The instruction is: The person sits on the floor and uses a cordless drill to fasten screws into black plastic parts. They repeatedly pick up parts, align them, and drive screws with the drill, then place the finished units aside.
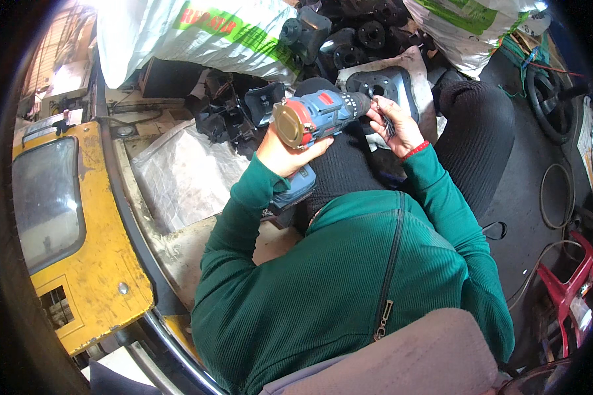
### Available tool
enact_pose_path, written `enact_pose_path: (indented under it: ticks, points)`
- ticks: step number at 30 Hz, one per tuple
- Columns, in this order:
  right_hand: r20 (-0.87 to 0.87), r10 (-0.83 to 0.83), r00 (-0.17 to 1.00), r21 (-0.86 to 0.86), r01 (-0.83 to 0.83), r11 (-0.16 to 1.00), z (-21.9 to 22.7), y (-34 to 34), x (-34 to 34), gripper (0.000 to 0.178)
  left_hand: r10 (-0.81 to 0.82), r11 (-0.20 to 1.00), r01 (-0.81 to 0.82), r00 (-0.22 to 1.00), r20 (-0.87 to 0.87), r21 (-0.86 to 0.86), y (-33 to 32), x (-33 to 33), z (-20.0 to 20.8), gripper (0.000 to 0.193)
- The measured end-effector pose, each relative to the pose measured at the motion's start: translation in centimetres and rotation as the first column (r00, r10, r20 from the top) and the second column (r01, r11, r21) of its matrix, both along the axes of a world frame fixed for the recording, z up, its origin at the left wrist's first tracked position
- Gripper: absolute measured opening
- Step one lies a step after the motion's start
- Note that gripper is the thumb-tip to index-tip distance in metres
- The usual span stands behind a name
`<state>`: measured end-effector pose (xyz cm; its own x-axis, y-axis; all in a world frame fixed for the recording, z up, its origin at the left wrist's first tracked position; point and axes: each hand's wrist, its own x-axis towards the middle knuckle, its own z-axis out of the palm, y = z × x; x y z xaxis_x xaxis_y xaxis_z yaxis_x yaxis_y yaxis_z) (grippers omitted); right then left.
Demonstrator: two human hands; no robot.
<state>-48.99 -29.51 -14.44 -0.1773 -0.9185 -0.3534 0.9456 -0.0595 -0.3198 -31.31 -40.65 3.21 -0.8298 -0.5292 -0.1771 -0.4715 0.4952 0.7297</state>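
Observation:
My left hand [280, 155] is wrapped round the grip of a blue and red cordless drill [319, 112], its battery jutting out below my wrist. The drill lies level over my lap, chuck pointing right. At the chuck's front end, my right hand [402, 131] has its fingers bent together. Several small dark pieces show in those fingers, too small to name for sure. Just beyond the chuck, a black plastic part [402, 89] with a round holed hub lies on a pale cloth [416, 66], partly hidden by the drill and my right hand.
Black hubbed parts [369, 33] are heaped at the far side, between two white and green sacks [197, 33]. More black parts [221, 118] lie left of the drill, near a clear plastic sheet [184, 174]. A yellow machine [105, 263] stands left; a red plastic chair [566, 276] right.

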Motion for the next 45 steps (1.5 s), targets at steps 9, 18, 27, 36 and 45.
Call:
enact_pose_path:
  ticks: [9, 18, 27, 36, 45]
  points:
    - [0.196, 0.003, 0.981, -0.017, 0.0, 1.0, -1.5, -0.6, 0.9, 0.021, 0.072, 0.988, -0.083, 0.994, 0.085, 0.13, 0.5, 1.3, -1.3, 0.043]
    - [0.203, 0.033, 0.979, 0.064, -0.047, 0.997, -2.6, -1.0, 1.4, 0.022, -0.134, 0.973, 0.147, 0.987, 0.084, -0.178, 1.1, 0.9, -1.7, 0.06]
    - [-0.128, -0.133, 0.983, 0.383, 0.173, 0.907, -6.7, 1.3, 1.9, 0.028, 0.058, 0.998, -0.057, 0.998, 0.04, -0.032, -2.1, -0.3, -4.7, 0.046]
    - [-0.662, -0.011, 0.75, 0.518, 0.468, 0.716, -10.6, -3.1, -2.2, 0.035, -0.057, 0.996, 0.077, 0.921, 0.385, -0.037, -4.5, -4.6, -5.2, 0.045]
    - [-0.675, -0.087, 0.733, 0.408, 0.468, 0.784, -10.5, -3.9, -2.2, 0.037, -0.187, 0.957, 0.259, 0.896, 0.403, -0.132, -6.4, -7.0, -5.5, 0.04]
